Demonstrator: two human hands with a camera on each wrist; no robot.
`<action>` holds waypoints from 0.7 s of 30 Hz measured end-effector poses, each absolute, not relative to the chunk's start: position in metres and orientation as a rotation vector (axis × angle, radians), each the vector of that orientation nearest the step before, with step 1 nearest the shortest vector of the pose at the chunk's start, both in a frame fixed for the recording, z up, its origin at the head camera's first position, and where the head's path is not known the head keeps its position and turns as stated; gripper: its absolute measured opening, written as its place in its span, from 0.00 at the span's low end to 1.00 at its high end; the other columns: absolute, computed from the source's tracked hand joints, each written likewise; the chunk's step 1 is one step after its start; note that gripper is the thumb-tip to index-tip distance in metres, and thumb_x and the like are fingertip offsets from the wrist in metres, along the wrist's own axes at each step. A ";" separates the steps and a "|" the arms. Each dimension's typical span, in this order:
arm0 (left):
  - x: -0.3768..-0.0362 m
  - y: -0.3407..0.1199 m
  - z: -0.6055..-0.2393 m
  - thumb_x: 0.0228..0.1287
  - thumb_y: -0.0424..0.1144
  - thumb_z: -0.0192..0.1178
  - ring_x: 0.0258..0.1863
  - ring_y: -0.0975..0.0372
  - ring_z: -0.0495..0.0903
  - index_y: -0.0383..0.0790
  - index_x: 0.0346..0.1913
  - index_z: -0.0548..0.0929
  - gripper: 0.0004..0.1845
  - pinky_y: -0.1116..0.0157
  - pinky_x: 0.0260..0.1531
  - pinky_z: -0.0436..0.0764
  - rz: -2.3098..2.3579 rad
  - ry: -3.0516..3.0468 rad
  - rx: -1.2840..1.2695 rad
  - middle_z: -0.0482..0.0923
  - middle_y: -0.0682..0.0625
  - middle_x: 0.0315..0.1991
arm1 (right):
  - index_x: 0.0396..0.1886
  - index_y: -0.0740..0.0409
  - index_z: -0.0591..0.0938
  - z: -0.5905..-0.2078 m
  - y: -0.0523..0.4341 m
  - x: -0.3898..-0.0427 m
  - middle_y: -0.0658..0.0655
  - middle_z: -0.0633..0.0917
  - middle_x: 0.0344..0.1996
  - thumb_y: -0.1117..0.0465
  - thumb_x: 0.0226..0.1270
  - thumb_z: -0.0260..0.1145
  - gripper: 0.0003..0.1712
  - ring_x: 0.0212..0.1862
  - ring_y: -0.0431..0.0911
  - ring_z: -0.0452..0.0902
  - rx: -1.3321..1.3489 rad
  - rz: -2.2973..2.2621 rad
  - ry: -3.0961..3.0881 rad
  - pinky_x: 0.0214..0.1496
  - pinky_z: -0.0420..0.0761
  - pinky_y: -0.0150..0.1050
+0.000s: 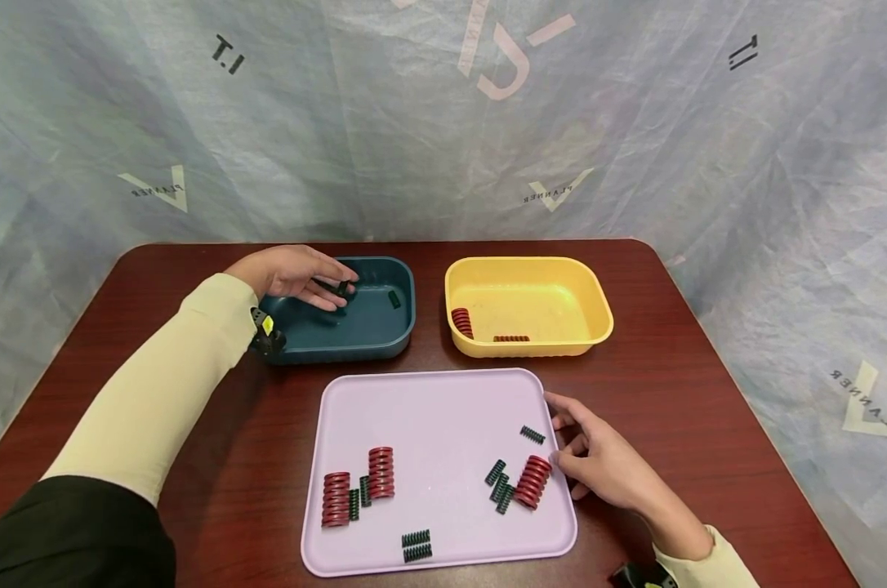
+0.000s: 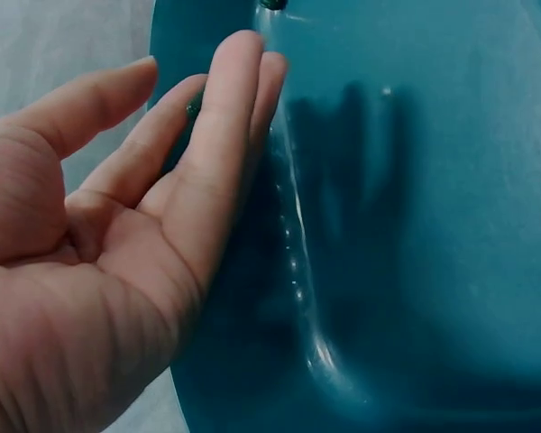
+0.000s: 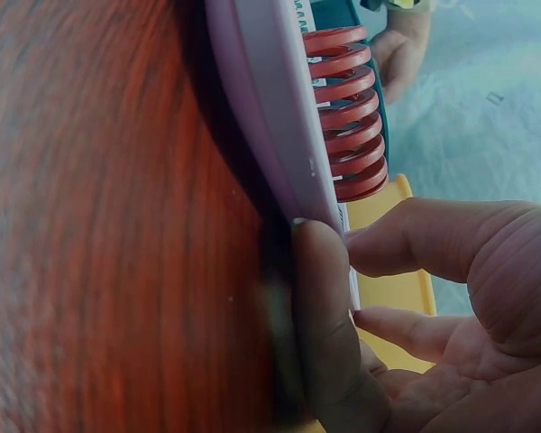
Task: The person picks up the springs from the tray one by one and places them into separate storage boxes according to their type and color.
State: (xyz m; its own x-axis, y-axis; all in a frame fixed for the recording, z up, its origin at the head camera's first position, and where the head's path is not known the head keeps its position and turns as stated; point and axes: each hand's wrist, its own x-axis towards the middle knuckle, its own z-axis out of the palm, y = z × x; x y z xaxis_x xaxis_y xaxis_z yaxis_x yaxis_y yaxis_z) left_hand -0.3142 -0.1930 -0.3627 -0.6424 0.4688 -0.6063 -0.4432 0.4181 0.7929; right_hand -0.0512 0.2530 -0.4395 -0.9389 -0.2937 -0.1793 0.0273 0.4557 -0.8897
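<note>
My left hand (image 1: 304, 276) is over the teal bin (image 1: 407, 327), palm turned inward, fingers nearly straight and thumb apart. A small dark green spring (image 1: 342, 288) shows among its fingers, mostly hidden in the left wrist view. Another green spring (image 1: 394, 299) lies on the bin floor. At the right edge of the lilac tray (image 1: 443, 416), my right hand (image 1: 605, 461) grips the rim, with thumb and fingertips on either side. Close to that thumb lies a large red spring (image 1: 533, 482), with several small green springs (image 1: 500, 487) beside it.
On the tray's left side are two red springs (image 1: 381, 472) with small green springs (image 1: 365, 491) between them. Two green springs (image 1: 416, 545) lie near the front edge. Behind the tray, a yellow bin (image 1: 601, 322) holds two red springs (image 1: 461, 322). A fabric sheet (image 1: 414, 122) hangs behind the table.
</note>
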 end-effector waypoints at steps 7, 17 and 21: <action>-0.316 -0.197 -0.365 0.84 0.37 0.47 0.59 0.51 0.81 0.29 0.78 0.61 0.27 0.55 0.57 0.83 1.334 1.836 0.017 0.59 0.31 0.76 | 0.79 0.58 0.62 -0.440 0.253 -0.051 0.68 0.73 0.56 0.78 0.63 0.64 0.45 0.33 0.50 0.80 -0.227 -1.478 2.403 0.17 0.84 0.47; -0.311 -0.202 -0.371 0.85 0.38 0.48 0.67 0.46 0.75 0.31 0.79 0.59 0.28 0.54 0.60 0.81 1.362 1.822 0.063 0.60 0.31 0.76 | 0.79 0.59 0.62 -0.440 0.253 -0.051 0.68 0.73 0.55 0.78 0.63 0.64 0.44 0.33 0.49 0.80 -0.228 -1.466 2.416 0.17 0.84 0.46; -0.306 -0.203 -0.371 0.84 0.40 0.49 0.66 0.46 0.76 0.32 0.79 0.60 0.29 0.53 0.60 0.80 1.405 1.813 0.076 0.61 0.32 0.76 | 0.78 0.59 0.62 -0.440 0.253 -0.051 0.68 0.72 0.55 0.78 0.63 0.64 0.44 0.33 0.49 0.80 -0.234 -1.462 2.420 0.17 0.84 0.46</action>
State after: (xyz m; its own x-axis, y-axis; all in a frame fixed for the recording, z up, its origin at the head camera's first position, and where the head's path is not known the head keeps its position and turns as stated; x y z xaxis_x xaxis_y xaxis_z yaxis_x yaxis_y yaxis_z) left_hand -0.3059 -0.2033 -0.3706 -0.6607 0.5023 -0.5579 -0.4148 0.3752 0.8290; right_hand -0.0514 0.2529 -0.4398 -0.9406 -0.2921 -0.1731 0.0173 0.4679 -0.8836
